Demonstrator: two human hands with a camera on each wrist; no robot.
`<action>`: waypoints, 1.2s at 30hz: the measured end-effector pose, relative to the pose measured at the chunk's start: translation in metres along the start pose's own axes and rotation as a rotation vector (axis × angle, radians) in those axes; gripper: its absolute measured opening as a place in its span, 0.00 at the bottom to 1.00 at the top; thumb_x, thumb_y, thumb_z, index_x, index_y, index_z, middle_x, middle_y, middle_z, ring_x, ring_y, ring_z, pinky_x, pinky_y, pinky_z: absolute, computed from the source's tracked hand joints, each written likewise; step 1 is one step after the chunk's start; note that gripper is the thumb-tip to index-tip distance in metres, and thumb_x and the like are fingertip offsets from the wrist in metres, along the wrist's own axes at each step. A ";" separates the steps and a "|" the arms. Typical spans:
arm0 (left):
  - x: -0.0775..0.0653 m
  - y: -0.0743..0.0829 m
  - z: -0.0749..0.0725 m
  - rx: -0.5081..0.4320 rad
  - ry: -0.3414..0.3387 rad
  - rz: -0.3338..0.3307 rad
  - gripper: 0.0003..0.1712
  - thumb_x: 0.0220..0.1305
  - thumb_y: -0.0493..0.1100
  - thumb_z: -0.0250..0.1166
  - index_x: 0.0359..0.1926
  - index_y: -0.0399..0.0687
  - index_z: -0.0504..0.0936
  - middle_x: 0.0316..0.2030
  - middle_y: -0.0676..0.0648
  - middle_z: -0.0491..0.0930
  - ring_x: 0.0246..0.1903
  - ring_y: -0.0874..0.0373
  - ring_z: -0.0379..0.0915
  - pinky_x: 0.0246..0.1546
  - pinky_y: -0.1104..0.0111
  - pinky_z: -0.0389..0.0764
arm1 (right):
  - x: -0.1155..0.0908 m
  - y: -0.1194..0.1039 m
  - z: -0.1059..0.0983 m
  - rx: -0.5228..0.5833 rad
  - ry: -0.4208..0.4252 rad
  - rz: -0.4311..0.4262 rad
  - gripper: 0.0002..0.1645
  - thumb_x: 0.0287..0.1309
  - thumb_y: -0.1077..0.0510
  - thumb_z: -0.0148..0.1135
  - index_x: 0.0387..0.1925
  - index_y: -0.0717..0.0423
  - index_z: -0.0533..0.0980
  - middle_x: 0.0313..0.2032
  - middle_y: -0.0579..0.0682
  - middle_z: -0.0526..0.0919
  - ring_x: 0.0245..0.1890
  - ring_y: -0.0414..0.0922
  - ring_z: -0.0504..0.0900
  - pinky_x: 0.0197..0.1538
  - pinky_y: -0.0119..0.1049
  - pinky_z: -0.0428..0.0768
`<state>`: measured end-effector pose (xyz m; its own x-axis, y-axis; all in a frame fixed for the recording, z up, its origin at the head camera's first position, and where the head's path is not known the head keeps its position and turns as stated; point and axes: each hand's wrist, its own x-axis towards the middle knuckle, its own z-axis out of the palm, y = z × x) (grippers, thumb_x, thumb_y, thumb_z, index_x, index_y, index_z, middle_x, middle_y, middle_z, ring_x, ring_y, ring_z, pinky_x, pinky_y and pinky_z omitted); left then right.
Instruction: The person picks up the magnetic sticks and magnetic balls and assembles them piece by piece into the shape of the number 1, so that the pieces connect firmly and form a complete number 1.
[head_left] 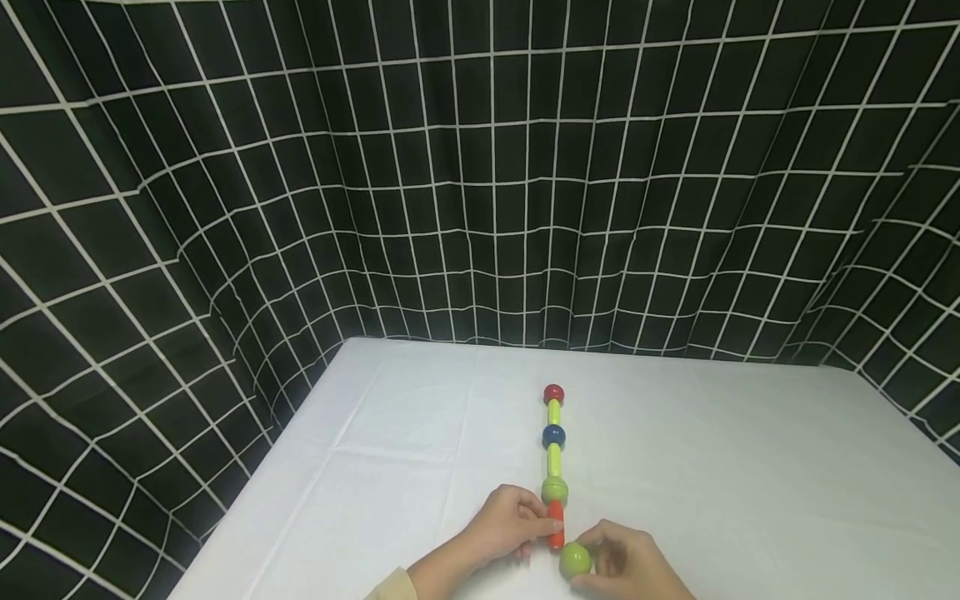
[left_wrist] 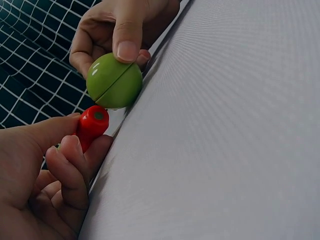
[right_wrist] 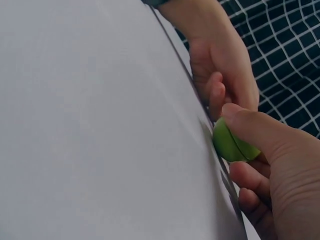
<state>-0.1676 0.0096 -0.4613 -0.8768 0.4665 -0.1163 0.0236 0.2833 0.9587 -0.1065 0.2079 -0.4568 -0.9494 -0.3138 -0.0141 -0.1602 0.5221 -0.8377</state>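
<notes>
A chain of balls and rods lies on the white table, running away from me: a red ball (head_left: 553,393), a yellow-green rod (head_left: 554,412), a blue ball (head_left: 553,436), another yellow-green rod (head_left: 554,460), a green ball (head_left: 555,490) and a red rod (head_left: 556,525) at the near end. My left hand (head_left: 510,525) pinches the red rod between thumb and fingers. Between thumb and fingertips, my right hand (head_left: 626,560) holds a second green ball (left_wrist: 114,81), grooved around its middle. That ball sits close by the rod's near end; whether they touch I cannot tell.
White cloth covers the table (head_left: 750,467). Black curtains (head_left: 510,208) with a white grid stand behind it and at both sides, close to the table's far and left edges.
</notes>
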 end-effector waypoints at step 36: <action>-0.004 0.000 -0.016 0.046 0.002 0.008 0.15 0.54 0.52 0.67 0.32 0.45 0.82 0.17 0.52 0.81 0.08 0.66 0.64 0.11 0.78 0.65 | 0.000 -0.013 0.001 -0.123 0.074 -0.078 0.27 0.44 0.41 0.70 0.44 0.51 0.76 0.35 0.42 0.80 0.25 0.29 0.69 0.28 0.25 0.72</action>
<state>-0.1714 -0.0057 -0.4565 -0.8773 0.4677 -0.1080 0.0527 0.3174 0.9468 -0.1046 0.2004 -0.4459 -0.9493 -0.3005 0.0922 -0.2617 0.5929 -0.7615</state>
